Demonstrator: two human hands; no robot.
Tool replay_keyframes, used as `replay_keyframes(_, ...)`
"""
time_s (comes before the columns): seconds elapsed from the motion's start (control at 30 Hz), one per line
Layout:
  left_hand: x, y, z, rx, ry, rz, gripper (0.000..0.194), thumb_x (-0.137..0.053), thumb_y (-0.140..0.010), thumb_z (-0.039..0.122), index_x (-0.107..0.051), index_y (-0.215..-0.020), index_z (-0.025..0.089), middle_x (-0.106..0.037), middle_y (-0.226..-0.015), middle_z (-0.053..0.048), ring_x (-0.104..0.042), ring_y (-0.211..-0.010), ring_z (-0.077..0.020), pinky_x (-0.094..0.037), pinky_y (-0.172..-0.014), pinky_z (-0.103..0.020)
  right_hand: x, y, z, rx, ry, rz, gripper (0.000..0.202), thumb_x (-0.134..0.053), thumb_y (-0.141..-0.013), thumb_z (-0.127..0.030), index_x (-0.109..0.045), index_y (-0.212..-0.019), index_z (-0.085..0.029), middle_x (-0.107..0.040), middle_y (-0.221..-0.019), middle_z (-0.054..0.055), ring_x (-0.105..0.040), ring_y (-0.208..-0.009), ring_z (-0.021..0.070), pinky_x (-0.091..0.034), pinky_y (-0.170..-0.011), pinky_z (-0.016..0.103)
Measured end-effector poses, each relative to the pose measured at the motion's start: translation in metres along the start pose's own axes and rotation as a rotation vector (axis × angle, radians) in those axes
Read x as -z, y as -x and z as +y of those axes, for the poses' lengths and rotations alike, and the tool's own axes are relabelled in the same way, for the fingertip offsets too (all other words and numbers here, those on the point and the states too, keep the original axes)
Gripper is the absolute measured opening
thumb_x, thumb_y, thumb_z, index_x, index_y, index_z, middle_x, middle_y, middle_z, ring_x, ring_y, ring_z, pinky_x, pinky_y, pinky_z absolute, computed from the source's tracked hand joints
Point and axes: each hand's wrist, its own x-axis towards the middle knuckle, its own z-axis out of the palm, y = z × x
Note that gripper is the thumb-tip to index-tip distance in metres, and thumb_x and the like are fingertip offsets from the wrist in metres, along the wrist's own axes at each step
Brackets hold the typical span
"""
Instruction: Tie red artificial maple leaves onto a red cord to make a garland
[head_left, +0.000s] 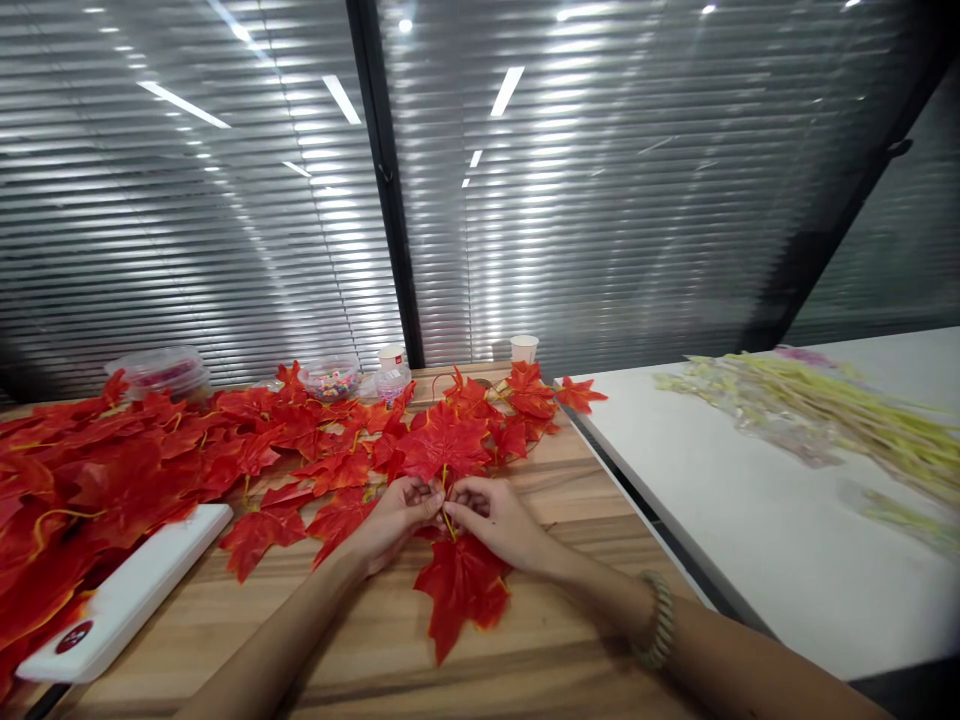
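A garland of red artificial maple leaves (187,450) sprawls across the wooden table (390,650). My left hand (394,515) and my right hand (491,515) meet at the middle, both pinching the thin yellow stem (447,500) of the garland. One red leaf (442,445) stands up just behind my fingers. Another red leaf (461,590) hangs down from the stem below my hands and lies on the wood. A beaded bracelet (660,620) sits on my right wrist.
A white flat box (124,600) lies at the left front. Clear plastic tubs (161,370), a bowl of coloured beads (334,380) and two paper cups (523,348) stand at the back. A white table (750,520) at the right carries yellow-green artificial stems (825,410). Blinds fill the background.
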Motion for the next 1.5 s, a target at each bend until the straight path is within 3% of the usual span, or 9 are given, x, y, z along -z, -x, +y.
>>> replay_keyframes(1.5,-0.0036,0.0009,0.0030,0.014,-0.063,-0.003,0.030,-0.075,-0.058,0.029,-0.055,-0.070,0.011,-0.058,-0.063,-0.002,-0.054,-0.056,-0.0100,-0.045,-0.056,-0.022,0.0016,0.0008,0.0011,-0.026,0.046,-0.027,0.013,-0.048,-0.080,-0.023,-0.055,-0.075,-0.013,-0.059,-0.069,0.003,-0.053,-0.062,0.0114,-0.042,-0.058,0.021)
